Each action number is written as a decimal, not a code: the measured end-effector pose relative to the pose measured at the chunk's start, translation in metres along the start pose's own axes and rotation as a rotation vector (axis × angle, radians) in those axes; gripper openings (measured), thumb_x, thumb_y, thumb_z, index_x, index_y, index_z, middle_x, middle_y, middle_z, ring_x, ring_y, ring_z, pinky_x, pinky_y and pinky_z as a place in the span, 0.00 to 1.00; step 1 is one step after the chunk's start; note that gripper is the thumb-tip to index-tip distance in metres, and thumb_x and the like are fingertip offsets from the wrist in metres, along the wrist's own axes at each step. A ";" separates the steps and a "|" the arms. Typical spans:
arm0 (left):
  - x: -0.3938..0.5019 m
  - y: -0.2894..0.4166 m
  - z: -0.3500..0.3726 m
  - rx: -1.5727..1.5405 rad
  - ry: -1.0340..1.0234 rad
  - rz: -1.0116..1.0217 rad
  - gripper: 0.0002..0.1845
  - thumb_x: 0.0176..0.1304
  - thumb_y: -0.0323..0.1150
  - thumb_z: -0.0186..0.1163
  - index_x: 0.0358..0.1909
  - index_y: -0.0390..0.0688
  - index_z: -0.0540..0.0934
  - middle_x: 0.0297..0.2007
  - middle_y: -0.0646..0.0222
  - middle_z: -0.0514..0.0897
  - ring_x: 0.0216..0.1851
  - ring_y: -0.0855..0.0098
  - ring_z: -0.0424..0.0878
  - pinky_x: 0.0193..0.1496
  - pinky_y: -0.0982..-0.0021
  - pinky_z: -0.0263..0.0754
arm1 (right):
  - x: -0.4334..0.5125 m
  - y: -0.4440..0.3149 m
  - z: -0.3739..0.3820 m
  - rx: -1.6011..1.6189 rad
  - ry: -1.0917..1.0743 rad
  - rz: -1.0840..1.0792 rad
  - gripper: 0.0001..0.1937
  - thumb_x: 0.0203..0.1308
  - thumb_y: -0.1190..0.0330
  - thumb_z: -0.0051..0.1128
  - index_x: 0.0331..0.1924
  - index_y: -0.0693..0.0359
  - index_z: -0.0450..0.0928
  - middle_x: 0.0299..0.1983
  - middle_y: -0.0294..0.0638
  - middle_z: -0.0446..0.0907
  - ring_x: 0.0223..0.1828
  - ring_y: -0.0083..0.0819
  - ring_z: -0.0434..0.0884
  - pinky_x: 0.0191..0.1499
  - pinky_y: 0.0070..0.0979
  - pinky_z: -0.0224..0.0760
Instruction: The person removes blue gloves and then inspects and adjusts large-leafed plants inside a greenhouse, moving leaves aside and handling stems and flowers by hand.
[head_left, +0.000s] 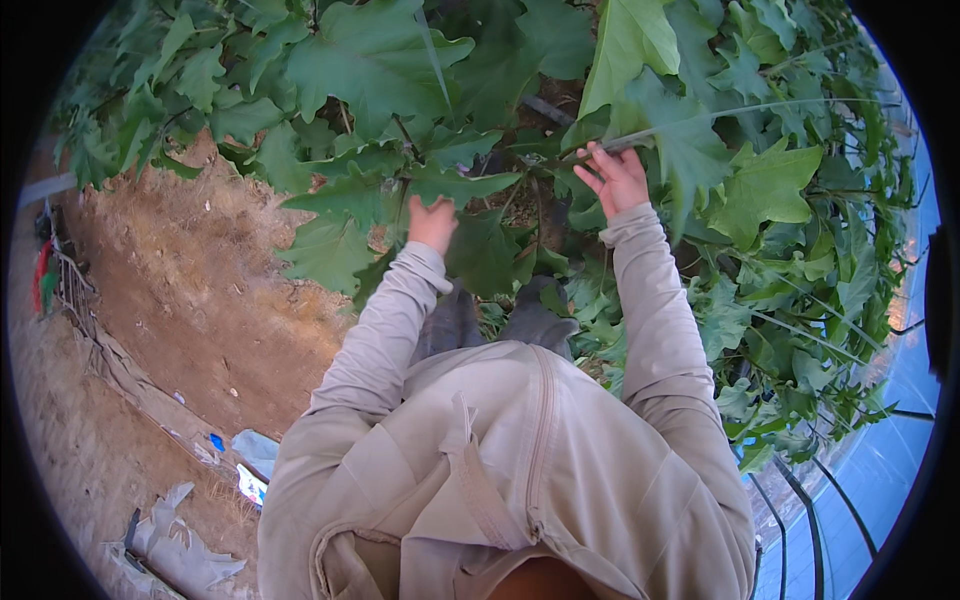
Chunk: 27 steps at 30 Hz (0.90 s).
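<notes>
Broad, lobed leaves (367, 60) of what look like eggplant plants fill the space before me. Among the lower ones, my left hand (433, 223) is raised beside a thin stem; its fingertips are partly lost in foliage, so any grip is unclear. My right hand (619, 178) is higher and to the right, fingertips on a pale strip of twine (660, 129) where it meets a plant stem. That twine runs off to the right across the leaves. A small purplish flower (463, 169) shows between the two hands.
Bare brown soil (195, 262) stretches to the left, with a cloth-like edging (142, 375) along it. Torn plastic sheeting (180, 540) and other litter lie at lower left. Blue sheeting with dark ribs (862, 480) curves along the right. My shoes (536, 315) stand below the leaves.
</notes>
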<state>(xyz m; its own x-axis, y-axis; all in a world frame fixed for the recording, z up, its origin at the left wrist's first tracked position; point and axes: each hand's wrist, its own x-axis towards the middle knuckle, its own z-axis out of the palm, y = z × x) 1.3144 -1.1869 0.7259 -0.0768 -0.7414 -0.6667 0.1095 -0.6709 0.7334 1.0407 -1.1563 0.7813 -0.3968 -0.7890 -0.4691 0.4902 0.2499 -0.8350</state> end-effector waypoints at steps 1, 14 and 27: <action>0.005 0.011 -0.013 -0.078 0.032 -0.004 0.28 0.58 0.31 0.61 0.59 0.45 0.62 0.52 0.62 0.73 0.47 0.59 0.74 0.45 0.65 0.70 | 0.005 0.000 0.011 -0.068 0.019 -0.021 0.11 0.59 0.73 0.59 0.45 0.62 0.71 0.43 0.37 0.77 0.46 0.30 0.79 0.46 0.31 0.77; 0.027 -0.019 -0.079 -0.142 -0.007 0.179 0.37 0.67 0.61 0.38 0.68 0.46 0.56 0.67 0.60 0.59 0.68 0.59 0.57 0.65 0.58 0.58 | -0.029 0.085 0.135 -0.745 -0.299 -0.560 0.12 0.61 0.70 0.55 0.47 0.65 0.76 0.39 0.40 0.81 0.41 0.32 0.81 0.46 0.25 0.73; 0.015 -0.064 -0.105 0.223 -0.099 0.087 0.35 0.70 0.56 0.40 0.67 0.38 0.58 0.62 0.54 0.66 0.62 0.62 0.67 0.63 0.66 0.62 | 0.108 0.175 0.175 -1.036 -0.737 0.577 0.16 0.52 0.60 0.61 0.40 0.63 0.83 0.36 0.41 0.84 0.36 0.26 0.80 0.44 0.23 0.71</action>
<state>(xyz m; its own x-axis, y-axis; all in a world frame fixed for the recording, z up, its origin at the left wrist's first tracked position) 1.4100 -1.1539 0.6550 -0.1745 -0.7870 -0.5918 -0.1001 -0.5837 0.8058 1.2193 -1.2954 0.6348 0.3153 -0.4633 -0.8282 -0.4754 0.6782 -0.5604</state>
